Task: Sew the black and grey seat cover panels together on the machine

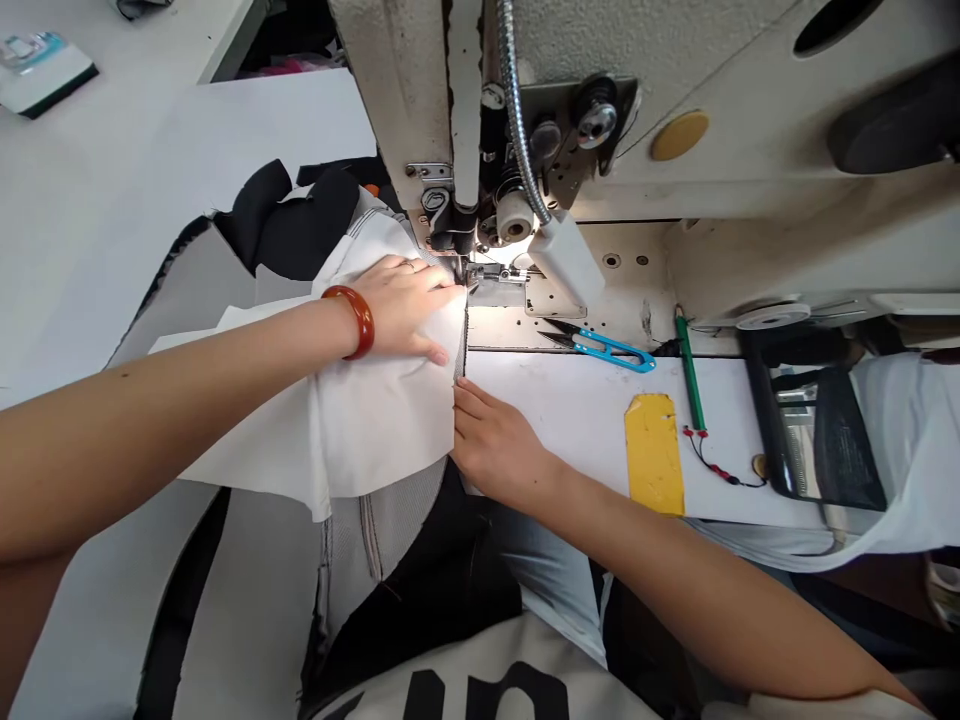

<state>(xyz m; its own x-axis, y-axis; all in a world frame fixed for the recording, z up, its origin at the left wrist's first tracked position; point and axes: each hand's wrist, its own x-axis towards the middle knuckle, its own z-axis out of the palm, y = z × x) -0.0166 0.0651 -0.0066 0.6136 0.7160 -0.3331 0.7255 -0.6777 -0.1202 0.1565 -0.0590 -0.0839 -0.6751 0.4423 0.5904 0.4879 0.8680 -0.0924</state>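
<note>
My left hand (409, 305) lies flat with fingers stretched out on a white fabric piece (360, 410), fingertips close to the presser foot (461, 270) of the sewing machine (600, 120). A red-brown bangle (358, 318) sits on that wrist. My right hand (491, 445) rests at the fabric's right edge nearer to me, fingers curled and pinching the seam edge. Grey and black cloth (300, 225) lies under and behind the white piece.
Blue thread snips (611, 348) lie on the machine bed right of the needle. A green pencil (690, 370) and a yellow tag (655, 452) lie on the white table. A small box (41, 70) sits far left. A black chair (832, 430) stands at right.
</note>
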